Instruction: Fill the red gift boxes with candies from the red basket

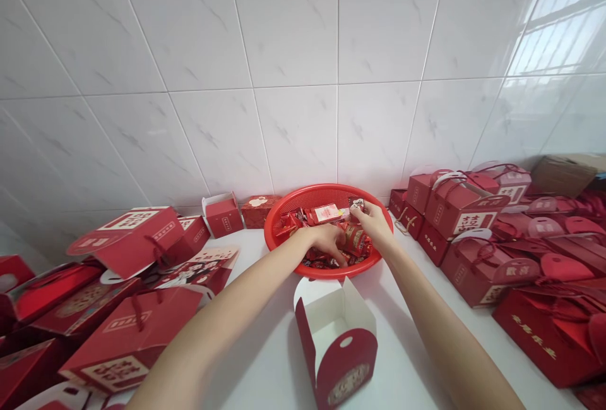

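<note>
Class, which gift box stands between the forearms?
The white-lined open gift box in front of the red plastic basket; the other boxes are left and right.

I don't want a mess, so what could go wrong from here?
The open box stands just in front of the red basket, so the left hand might knock it when drawn back. The small dark packet seems held only by the right hand's fingertips, so it could slip. The stacked boxes on the right might topple if bumped.
</note>
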A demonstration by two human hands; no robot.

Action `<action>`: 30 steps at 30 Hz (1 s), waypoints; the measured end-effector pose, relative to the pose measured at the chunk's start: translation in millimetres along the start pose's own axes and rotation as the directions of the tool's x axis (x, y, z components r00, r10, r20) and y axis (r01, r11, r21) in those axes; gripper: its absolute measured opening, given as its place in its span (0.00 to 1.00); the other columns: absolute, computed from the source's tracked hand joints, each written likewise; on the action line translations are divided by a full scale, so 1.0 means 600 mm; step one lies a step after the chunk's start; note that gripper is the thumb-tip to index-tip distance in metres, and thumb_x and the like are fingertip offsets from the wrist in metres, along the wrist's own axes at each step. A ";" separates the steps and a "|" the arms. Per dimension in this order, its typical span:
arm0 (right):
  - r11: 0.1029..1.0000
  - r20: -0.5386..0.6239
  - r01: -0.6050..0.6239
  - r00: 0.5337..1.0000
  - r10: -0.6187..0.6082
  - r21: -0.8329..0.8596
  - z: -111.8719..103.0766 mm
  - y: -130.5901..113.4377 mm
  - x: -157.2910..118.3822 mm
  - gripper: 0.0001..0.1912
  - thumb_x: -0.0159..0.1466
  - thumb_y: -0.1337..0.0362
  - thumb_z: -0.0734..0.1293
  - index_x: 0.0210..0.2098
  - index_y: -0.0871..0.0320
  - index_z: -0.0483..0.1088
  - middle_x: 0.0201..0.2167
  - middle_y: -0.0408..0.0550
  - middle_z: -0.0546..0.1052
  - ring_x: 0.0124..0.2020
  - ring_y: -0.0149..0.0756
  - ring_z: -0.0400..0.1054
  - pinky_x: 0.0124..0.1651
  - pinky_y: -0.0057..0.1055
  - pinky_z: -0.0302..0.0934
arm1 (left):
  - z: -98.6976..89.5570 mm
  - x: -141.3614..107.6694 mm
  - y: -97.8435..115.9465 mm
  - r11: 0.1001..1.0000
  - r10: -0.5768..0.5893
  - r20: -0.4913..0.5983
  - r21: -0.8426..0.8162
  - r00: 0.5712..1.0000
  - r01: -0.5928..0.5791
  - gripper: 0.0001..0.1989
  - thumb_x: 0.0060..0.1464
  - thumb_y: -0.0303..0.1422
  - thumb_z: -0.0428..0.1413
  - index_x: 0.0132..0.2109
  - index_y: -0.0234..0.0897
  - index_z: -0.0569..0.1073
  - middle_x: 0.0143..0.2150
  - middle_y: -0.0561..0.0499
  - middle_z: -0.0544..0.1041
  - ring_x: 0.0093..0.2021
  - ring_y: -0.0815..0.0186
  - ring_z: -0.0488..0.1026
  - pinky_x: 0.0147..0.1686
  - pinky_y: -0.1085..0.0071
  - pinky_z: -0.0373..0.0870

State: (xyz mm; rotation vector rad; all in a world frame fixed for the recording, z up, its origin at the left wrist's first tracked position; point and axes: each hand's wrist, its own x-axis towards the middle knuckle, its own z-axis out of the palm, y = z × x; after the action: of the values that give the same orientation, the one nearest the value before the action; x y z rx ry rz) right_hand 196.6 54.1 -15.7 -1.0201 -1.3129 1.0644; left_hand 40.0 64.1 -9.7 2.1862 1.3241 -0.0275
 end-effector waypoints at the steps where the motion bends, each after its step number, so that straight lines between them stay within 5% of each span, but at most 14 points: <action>1: 1.000 -0.001 0.000 1.000 0.000 0.001 0.000 0.000 0.000 0.10 0.52 0.56 0.67 0.24 0.56 0.67 0.23 0.44 0.75 0.30 0.38 0.72 0.34 0.32 0.65 | 0.002 0.001 0.004 0.998 0.002 0.016 0.066 1.000 -0.003 0.24 0.29 0.40 0.70 0.37 0.39 0.76 0.38 0.52 0.80 0.40 0.55 0.76 0.36 0.68 0.69; 6: 1.000 0.005 -0.002 1.000 0.002 -0.006 0.000 0.002 -0.001 0.11 0.51 0.55 0.67 0.24 0.56 0.68 0.24 0.44 0.75 0.30 0.39 0.71 0.34 0.32 0.64 | 0.013 0.008 0.013 0.961 0.005 0.008 0.277 1.000 -0.007 0.21 0.38 0.36 0.68 0.43 0.40 0.75 0.41 0.49 0.80 0.41 0.54 0.76 0.37 0.67 0.68; 13: 1.000 -0.015 -0.005 1.000 0.006 0.018 -0.002 -0.001 0.000 0.12 0.51 0.53 0.67 0.26 0.56 0.67 0.24 0.44 0.74 0.30 0.37 0.70 0.34 0.31 0.63 | 0.005 0.002 0.003 0.982 0.054 -0.062 0.186 0.997 -0.042 0.03 0.52 0.30 0.58 0.35 0.40 0.77 0.35 0.52 0.80 0.36 0.61 0.75 0.35 0.71 0.66; 18: 0.999 -0.047 -0.025 0.999 0.026 0.023 -0.004 -0.001 0.002 0.11 0.51 0.55 0.67 0.26 0.56 0.67 0.26 0.44 0.74 0.32 0.36 0.69 0.34 0.30 0.63 | -0.011 -0.007 -0.005 0.994 0.080 -0.232 0.086 0.969 -0.062 0.14 0.62 0.39 0.50 0.33 0.37 0.73 0.32 0.52 0.77 0.32 0.64 0.72 0.32 0.71 0.65; 23: 0.996 -0.006 -0.070 0.997 0.071 0.052 -0.004 -0.002 0.000 0.10 0.51 0.58 0.68 0.27 0.55 0.64 0.26 0.42 0.73 0.30 0.35 0.70 0.30 0.30 0.67 | -0.016 -0.015 0.005 0.985 0.160 -0.472 0.021 0.867 -0.170 0.19 0.63 0.45 0.47 0.36 0.36 0.72 0.35 0.52 0.76 0.36 0.64 0.70 0.38 0.71 0.65; 26: 0.992 0.051 -0.104 0.994 0.101 0.068 -0.003 -0.005 -0.003 0.12 0.50 0.61 0.70 0.27 0.54 0.62 0.25 0.41 0.73 0.25 0.35 0.70 0.23 0.30 0.65 | -0.015 -0.018 0.006 0.968 0.206 -0.504 -0.019 0.839 -0.249 0.18 0.63 0.45 0.49 0.36 0.36 0.74 0.33 0.52 0.76 0.36 0.64 0.70 0.39 0.70 0.66; 30: 0.993 0.074 -0.098 0.993 0.094 0.063 -0.004 -0.005 -0.004 0.12 0.47 0.62 0.72 0.26 0.54 0.63 0.22 0.41 0.73 0.20 0.33 0.68 0.20 0.28 0.61 | -0.015 -0.018 0.002 0.962 0.215 -0.451 -0.055 0.866 -0.267 0.19 0.61 0.47 0.51 0.37 0.37 0.77 0.38 0.51 0.78 0.40 0.62 0.72 0.42 0.70 0.67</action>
State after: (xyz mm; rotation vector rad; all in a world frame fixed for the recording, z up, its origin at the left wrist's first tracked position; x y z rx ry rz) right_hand 199.0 51.3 -13.3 -1.0121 -1.2869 1.2189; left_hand 33.0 59.5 1.4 2.3217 1.2253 0.6663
